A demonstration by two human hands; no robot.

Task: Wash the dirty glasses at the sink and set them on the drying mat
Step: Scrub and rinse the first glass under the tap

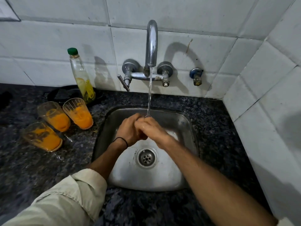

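Three dirty glasses smeared with orange residue stand on the dark granite counter left of the sink: one at the back right (78,113), one at the back left (54,115), one nearest me (42,137). My left hand (128,129) and my right hand (151,130) are pressed together over the steel sink (187,126), under the stream of water running from the chrome tap (151,44). Neither hand holds a glass; the fingers are curled into each other.
A clear bottle with a green cap (82,77) stands behind the glasses, in front of a dark flat object (65,93). The tap's lever (123,83) sticks out at left. The drain (146,158) sits mid-sink. White tiled walls close the back and right.
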